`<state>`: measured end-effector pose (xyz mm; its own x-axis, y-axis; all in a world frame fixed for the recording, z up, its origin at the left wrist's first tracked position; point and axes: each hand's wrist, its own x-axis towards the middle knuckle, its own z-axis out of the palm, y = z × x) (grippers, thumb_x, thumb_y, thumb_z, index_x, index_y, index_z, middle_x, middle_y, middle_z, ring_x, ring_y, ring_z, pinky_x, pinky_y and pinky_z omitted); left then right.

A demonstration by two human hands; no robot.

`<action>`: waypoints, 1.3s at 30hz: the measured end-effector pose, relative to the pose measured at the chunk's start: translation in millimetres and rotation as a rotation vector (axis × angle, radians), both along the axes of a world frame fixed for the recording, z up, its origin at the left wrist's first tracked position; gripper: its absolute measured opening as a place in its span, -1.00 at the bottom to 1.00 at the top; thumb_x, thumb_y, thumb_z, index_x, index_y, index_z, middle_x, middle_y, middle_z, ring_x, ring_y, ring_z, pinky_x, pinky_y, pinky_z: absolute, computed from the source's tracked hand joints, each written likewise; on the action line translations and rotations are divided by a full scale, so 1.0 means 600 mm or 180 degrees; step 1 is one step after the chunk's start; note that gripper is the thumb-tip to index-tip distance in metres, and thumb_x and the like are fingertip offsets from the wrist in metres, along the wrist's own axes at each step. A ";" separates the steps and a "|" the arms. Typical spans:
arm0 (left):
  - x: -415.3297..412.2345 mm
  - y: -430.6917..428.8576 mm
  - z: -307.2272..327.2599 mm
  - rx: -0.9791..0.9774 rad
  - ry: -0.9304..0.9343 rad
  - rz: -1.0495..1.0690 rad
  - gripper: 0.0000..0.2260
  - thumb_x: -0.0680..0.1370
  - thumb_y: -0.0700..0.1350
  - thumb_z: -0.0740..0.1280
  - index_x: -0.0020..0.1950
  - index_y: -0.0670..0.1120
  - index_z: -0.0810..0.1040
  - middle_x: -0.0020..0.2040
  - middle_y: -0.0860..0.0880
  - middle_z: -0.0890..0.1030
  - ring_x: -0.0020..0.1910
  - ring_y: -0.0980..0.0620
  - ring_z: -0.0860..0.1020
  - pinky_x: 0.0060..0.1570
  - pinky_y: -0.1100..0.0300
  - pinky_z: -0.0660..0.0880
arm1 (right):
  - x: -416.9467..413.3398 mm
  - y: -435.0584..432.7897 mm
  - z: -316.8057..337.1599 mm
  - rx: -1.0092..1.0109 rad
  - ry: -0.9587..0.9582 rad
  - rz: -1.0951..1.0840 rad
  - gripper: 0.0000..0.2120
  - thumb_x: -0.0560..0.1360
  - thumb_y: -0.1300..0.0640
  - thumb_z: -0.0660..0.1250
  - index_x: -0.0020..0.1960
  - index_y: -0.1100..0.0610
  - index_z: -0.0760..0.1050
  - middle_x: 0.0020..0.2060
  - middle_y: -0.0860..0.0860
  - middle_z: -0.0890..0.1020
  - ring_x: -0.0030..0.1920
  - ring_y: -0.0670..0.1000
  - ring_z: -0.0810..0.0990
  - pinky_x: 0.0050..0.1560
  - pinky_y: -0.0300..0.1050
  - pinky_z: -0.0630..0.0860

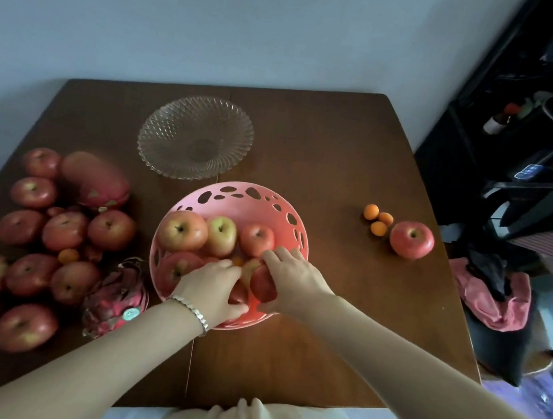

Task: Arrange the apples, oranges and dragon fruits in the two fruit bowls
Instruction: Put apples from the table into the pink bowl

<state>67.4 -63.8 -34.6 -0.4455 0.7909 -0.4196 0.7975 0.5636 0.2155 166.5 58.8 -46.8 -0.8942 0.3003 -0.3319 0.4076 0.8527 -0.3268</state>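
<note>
A pink perforated bowl [255,203] sits mid-table with several apples [183,231] in it and a small orange [237,260] between them. My right hand [290,273] grips a red apple [263,285] at the bowl's near side. My left hand [212,288] rests over another apple [238,296] at the bowl's near rim, fingers curled on it. A clear glass bowl [195,138] stands behind, holding nothing. Several apples [64,230] and two dragon fruits [117,298] [95,180] lie at the left. Three small oranges [378,227] and one apple [412,240] lie at the right.
The brown wooden table [304,350] ends against a pale wall at the back. A dark shelf unit [535,135] and a chair with pink cloth [492,302] stand to the right. A small orange [68,255] lies among the left apples.
</note>
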 end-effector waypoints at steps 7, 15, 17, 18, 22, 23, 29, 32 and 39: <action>0.000 0.024 0.012 0.0262 -0.0745 0.0519 -0.66 0.44 0.11 0.32 0.17 0.04 0.47 0.12 0.06 0.57 0.15 0.02 0.53 0.09 0.15 0.47 | 0.034 0.017 0.007 -0.0817 0.0221 0.0030 -0.36 0.45 -0.04 0.34 0.47 -0.05 0.17 0.28 0.03 0.37 0.31 0.03 0.33 0.28 -0.10 0.38; -0.002 0.059 0.003 0.0076 -0.1053 0.0407 -0.49 0.37 0.16 0.42 0.26 0.10 0.39 0.18 0.09 0.55 0.15 0.03 0.52 0.13 0.14 0.44 | 0.057 0.042 0.005 -0.1274 0.0303 -0.0183 -0.34 0.38 0.01 0.44 0.39 -0.05 0.24 0.27 -0.02 0.50 0.28 -0.01 0.46 0.26 -0.21 0.39; -0.009 0.066 0.008 0.0004 -0.1135 0.0388 -0.54 0.38 0.11 0.43 0.24 0.09 0.42 0.10 0.11 0.54 0.11 0.05 0.51 0.12 0.17 0.42 | 0.060 0.063 0.010 -0.1171 0.0569 -0.0120 -0.50 0.40 0.07 0.42 0.31 0.05 0.40 0.24 0.00 0.53 0.30 -0.01 0.41 0.31 -0.26 0.28; -0.013 0.070 0.010 -0.0051 -0.1178 0.0359 -0.58 0.39 0.08 0.44 0.21 0.08 0.45 0.05 0.12 0.52 0.10 0.05 0.51 0.12 0.19 0.41 | 0.062 0.083 0.007 -0.0984 0.0900 -0.0188 -0.60 0.40 0.12 0.41 0.23 0.12 0.50 0.19 0.04 0.57 0.28 0.03 0.44 0.34 -0.22 0.29; -0.026 0.087 0.012 -0.0268 -0.1216 0.0186 -0.65 0.38 0.00 0.46 0.13 0.02 0.51 0.00 0.11 0.50 0.11 0.04 0.52 0.19 0.15 0.43 | 0.088 0.191 -0.019 0.0118 0.1288 -0.1552 -0.68 0.44 0.20 0.35 0.18 0.17 0.53 0.23 0.15 0.49 0.31 0.16 0.39 0.34 -0.11 0.25; -0.026 0.091 0.012 -0.0311 -0.1217 0.0147 -0.65 0.39 -0.01 0.46 0.14 0.01 0.51 0.00 0.12 0.50 0.10 0.05 0.51 0.18 0.16 0.42 | 0.093 0.219 -0.026 0.0339 0.0904 -0.1887 -0.61 0.46 0.16 0.33 0.28 0.13 0.45 0.32 0.17 0.38 0.37 0.18 0.29 0.36 -0.04 0.22; -0.025 0.083 0.008 -0.0212 -0.1443 0.0306 -0.65 0.39 -0.02 0.46 0.14 0.03 0.50 0.03 0.12 0.50 0.11 0.08 0.51 0.23 0.14 0.42 | 0.112 0.303 -0.070 0.0448 -0.0681 -0.2500 -0.35 0.48 0.10 0.34 0.46 -0.13 0.11 0.46 0.15 0.07 0.42 0.30 0.10 0.34 0.20 0.23; -0.023 0.073 0.007 -0.0124 -0.1516 0.0370 -0.66 0.42 -0.01 0.43 0.17 0.05 0.49 0.07 0.12 0.52 0.12 0.10 0.50 0.23 0.16 0.42 | 0.115 0.306 -0.079 0.0388 -0.0506 -0.2617 -0.41 0.43 0.19 0.37 0.39 -0.08 0.25 0.37 0.12 0.21 0.28 0.29 0.26 0.15 0.15 0.42; -0.019 0.062 0.002 0.0083 -0.1565 0.0601 -0.70 0.39 0.00 0.46 0.07 0.12 0.48 0.03 0.20 0.53 0.10 0.16 0.50 0.19 0.21 0.42 | 0.072 0.219 -0.004 -0.0340 0.1030 -0.2100 -0.30 0.25 0.00 0.52 0.32 -0.04 0.33 0.21 -0.03 0.39 0.15 0.03 0.40 0.01 -0.14 0.48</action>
